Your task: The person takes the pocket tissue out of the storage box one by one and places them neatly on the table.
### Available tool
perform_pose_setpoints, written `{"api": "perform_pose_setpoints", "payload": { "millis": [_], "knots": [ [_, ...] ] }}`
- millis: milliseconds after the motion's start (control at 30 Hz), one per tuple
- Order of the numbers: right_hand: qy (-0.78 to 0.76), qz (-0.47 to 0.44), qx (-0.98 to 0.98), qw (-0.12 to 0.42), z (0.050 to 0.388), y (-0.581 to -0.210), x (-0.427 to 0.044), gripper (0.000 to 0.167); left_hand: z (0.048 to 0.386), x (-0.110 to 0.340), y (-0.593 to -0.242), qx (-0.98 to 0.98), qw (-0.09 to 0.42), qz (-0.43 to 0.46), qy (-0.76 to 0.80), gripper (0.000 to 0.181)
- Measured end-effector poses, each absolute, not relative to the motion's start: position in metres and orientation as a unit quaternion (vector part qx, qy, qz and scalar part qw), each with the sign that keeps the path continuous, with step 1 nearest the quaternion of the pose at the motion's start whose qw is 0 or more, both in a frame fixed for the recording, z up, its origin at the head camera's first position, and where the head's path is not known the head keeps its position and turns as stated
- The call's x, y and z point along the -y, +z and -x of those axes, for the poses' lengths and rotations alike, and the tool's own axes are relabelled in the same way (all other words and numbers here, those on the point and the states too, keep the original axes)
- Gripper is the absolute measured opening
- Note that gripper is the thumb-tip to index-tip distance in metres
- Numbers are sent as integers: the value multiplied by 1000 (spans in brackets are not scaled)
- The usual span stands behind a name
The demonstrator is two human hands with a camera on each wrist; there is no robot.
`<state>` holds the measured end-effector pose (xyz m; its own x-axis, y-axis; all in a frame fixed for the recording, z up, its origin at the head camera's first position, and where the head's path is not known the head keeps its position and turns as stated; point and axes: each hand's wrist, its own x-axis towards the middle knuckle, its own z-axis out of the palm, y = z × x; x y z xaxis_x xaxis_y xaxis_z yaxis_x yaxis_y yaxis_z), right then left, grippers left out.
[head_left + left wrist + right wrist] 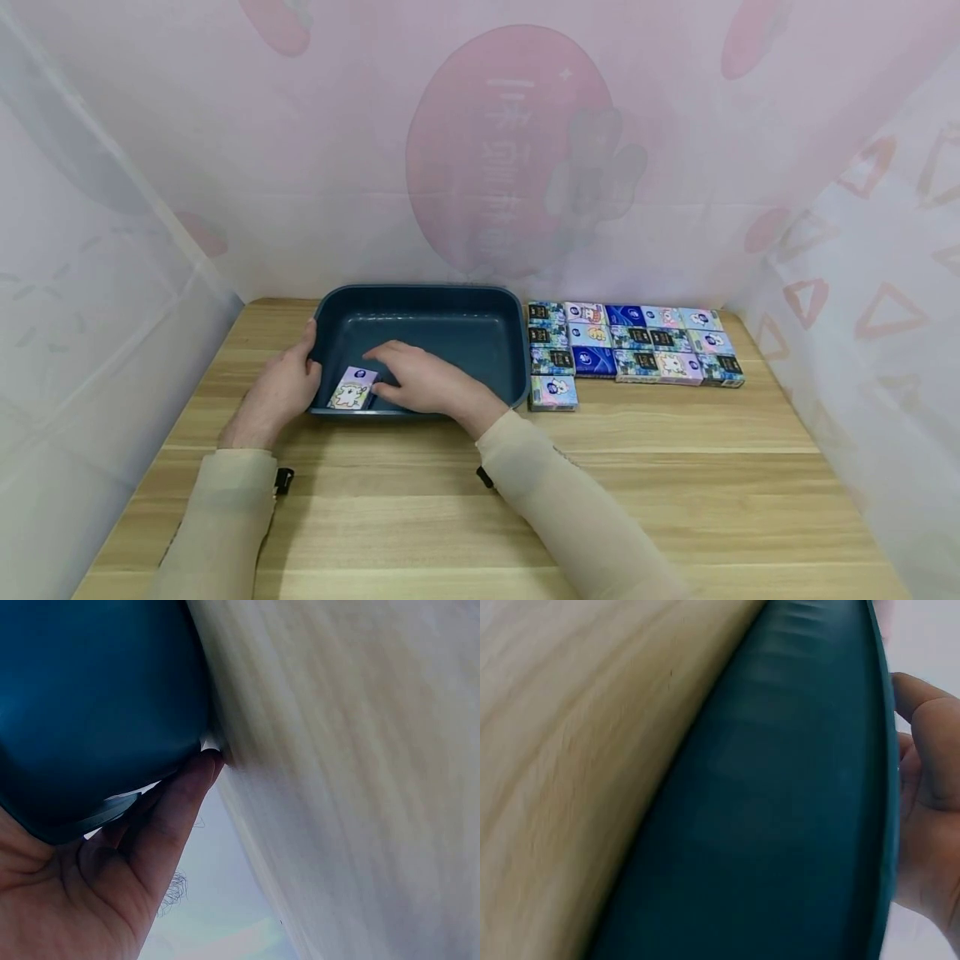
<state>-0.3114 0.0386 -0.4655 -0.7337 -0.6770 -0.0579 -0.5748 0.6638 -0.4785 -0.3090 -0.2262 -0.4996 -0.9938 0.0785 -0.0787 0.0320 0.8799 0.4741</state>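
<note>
A dark teal rectangular tray (420, 412) lies on the wooden table. My left hand (279, 387) grips its left rim, thumb at the inner side and fingers outside. The left wrist view shows those fingers (176, 810) along the tray's outer wall. Inside the tray's near left corner lies a purple and white pocket tissue pack (352, 389) with a cartoon print. Just right of that pack, my right hand (423, 379) reaches over the near rim with fingers spread. Its thumb is close to the pack; whether they touch I cannot tell. Part of the right hand (937, 787) shows beyond the tray wall.
Right of the tray, several pocket tissue packs (632, 337) in blue, floral and cartoon wraps lie side by side in rows. One floral cartoon pack (553, 392) sits nearest the front. A pale printed curtain (360, 167) encloses the table's back and sides.
</note>
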Motion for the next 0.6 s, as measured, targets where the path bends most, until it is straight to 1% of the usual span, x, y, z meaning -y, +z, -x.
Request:
{"api": "perform_pose_setpoints", "payload": {
  "millis": [300, 600],
  "knots": [
    [-202, 341, -908, 139, 321, -478, -14, 51, 311, 227, -501, -966, 53, -35, 250, 77],
    [-246, 321, -893, 195, 330, -486, -1, 52, 312, 229, -502, -963, 58, -36, 259, 78]
  ]
}}
